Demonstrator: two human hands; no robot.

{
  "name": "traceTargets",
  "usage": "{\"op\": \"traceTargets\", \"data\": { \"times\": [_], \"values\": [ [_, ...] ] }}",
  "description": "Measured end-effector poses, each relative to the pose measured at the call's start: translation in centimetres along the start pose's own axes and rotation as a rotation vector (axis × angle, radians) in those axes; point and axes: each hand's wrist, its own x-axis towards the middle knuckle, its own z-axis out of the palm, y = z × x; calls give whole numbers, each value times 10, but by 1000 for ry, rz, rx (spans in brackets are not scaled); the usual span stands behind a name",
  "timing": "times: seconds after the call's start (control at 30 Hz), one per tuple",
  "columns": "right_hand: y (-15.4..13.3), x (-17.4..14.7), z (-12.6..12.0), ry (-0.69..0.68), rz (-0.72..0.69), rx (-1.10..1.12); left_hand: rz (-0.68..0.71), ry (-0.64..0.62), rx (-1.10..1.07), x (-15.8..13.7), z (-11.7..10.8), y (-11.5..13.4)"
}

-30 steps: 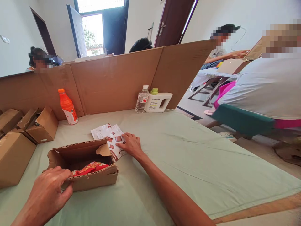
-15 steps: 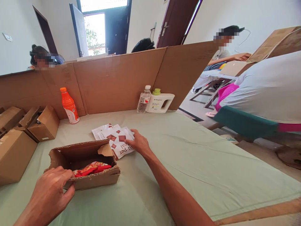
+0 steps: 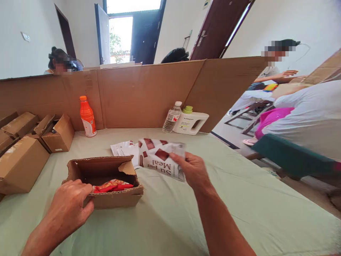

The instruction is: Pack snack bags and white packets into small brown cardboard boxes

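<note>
My left hand [image 3: 71,201] grips the near left edge of an open cardboard box [image 3: 119,200], fingers over the rim and thumb outside. Inside the box lies a red and orange packet [image 3: 113,186]. My right hand [image 3: 194,170] is closed on the right edge of a white pouch with brown squares [image 3: 160,160], printed "Super Meal" and seen upside down; it is held up off the cloth, right of the box. Behind it another white pouch [image 3: 123,148] lies on the table, partly hidden by the held one and the box.
An orange bottle [image 3: 87,117], a clear water bottle [image 3: 172,118] and a white jug with a green cap [image 3: 190,122] stand along a cardboard screen [image 3: 149,96]. Several cardboard boxes [image 3: 23,163] are at the left. Other people sit beyond the screen and at the right.
My right hand has lifted the top pouch off the others and drawn it to the right. My left hand stays on the box rim. The view has shifted a little.
</note>
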Motion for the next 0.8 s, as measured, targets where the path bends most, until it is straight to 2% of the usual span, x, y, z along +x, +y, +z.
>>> {"op": "traceTargets", "data": {
  "times": [0.1, 0.17, 0.23, 0.3, 0.37, 0.43, 0.53, 0.67, 0.8],
  "values": [
    [-32, -21, 3, 214, -248, 172, -15, -17, -18, -1, 0, 2],
    [-55, -35, 14, 225, -367, 243, -27, -29, -28, -1, 0, 3],
    [-73, -46, 32, 129, -401, 232, -40, -44, -28, -1, 0, 4],
    [-83, -53, 55, -48, -387, 131, -50, -65, -22, 0, -1, 6],
    [-84, -55, 80, -253, -405, -17, -53, -84, -19, 0, -3, 8],
    [-81, -53, 102, -417, -486, -170, -46, -94, -21, 0, -6, 9],
    [-76, -48, 128, -542, -609, -332, -43, -85, -27, -2, -9, 11],
    [-74, -46, 144, -655, -651, -521, -43, -68, -37, -4, -10, 11],
    [-80, -49, 146, -862, -613, -948, -36, -80, -59, -5, -8, 10]
  ]
}}
